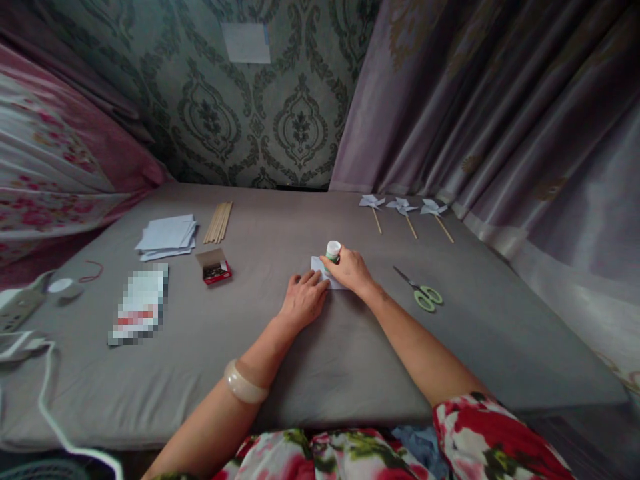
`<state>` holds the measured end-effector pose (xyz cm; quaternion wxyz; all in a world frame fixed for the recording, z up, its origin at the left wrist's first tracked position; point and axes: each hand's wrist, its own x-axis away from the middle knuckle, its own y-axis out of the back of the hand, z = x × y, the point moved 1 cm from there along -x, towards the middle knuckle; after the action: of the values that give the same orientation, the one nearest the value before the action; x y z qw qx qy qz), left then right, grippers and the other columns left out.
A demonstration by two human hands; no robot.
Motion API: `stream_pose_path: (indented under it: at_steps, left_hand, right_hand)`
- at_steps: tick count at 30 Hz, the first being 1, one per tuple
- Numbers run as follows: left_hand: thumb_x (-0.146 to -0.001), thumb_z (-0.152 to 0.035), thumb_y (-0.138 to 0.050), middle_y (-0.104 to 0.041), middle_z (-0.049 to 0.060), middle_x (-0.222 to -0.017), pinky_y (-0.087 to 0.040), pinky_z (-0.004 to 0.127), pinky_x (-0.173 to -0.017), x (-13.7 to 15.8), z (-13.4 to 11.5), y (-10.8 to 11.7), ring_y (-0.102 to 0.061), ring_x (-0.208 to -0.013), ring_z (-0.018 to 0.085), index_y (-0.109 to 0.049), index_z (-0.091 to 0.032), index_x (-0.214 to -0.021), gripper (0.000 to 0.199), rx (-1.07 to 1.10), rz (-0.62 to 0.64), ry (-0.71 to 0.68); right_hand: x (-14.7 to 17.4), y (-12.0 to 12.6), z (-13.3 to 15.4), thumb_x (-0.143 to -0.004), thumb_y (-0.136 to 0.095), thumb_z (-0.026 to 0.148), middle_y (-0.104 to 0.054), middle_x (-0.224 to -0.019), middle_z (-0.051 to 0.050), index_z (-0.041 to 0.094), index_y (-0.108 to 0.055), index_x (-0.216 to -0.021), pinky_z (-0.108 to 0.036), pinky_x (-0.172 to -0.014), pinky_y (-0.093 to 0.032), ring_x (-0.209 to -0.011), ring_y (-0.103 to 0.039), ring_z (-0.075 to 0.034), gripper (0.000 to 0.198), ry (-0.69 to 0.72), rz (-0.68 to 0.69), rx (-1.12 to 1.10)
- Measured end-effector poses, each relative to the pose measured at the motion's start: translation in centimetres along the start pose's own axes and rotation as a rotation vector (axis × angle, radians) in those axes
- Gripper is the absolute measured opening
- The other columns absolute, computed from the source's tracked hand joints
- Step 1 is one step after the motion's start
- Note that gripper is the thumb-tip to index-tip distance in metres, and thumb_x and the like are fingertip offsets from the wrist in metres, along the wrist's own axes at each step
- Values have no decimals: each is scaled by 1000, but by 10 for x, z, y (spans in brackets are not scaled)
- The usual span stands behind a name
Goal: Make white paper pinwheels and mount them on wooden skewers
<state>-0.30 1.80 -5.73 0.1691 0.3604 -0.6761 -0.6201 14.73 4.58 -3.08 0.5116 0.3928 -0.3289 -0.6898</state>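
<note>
A white and green glue stick [332, 251] stands upright in the grip of my right hand [353, 271], over a small sheet of white paper [317, 264]. Much of that sheet is hidden by my fingers. My left hand [304, 297] lies with its fingers stretched out, the fingertips on the paper's left edge, pressing it to the grey cloth. To the right of my right forearm lies a pair of scissors [424, 296] with light green handles.
Three paper pinwheels [401, 208] on sticks lie at the back right. At the left are a stack of white paper [167, 237], several wooden sticks [219, 223], an open red box [215, 270] of small dark items, a blurred packet [140, 303] and a power strip [20, 308].
</note>
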Motion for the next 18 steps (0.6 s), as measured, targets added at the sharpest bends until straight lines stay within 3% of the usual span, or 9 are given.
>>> stream_pose_path:
  at_steps: [4,11,14,18]
  left_hand:
    - [-93,-25,-41,-59,9,-124,-37,46,-96,0,-1,1,-49,-120,25,-59,-24,-114,28,8,20,10]
    - [-94,-27,-40,-60,9,-123,-37,47,-95,1,1,2,-51,-118,25,-59,-25,-112,27,-2,9,-4]
    - [-94,-26,-40,-61,9,-122,-37,47,-95,1,1,2,-52,-117,25,-60,-25,-111,26,-1,10,-5]
    - [-93,-27,-42,-60,10,-123,-37,48,-95,0,1,1,-52,-118,26,-60,-25,-112,26,2,1,-1]
  right_hand:
    - [9,-2,4,-85,-57,40,-70,-95,-17,13,-63,-97,-29,-75,-45,-89,-66,-25,30,-18,-19,4]
    - [-15,10,-18,-78,-57,27,-67,-83,-2,15,-62,-92,-23,-69,-45,-75,-60,-14,20,221,343,-351]
    - [-20,13,-19,-72,-56,21,-65,-78,1,14,-62,-87,-22,-69,-45,-72,-58,-12,18,248,444,-456]
    - [-16,11,-23,-67,-61,24,-65,-75,1,15,-64,-83,-23,-67,-46,-70,-59,-12,19,179,368,-562]
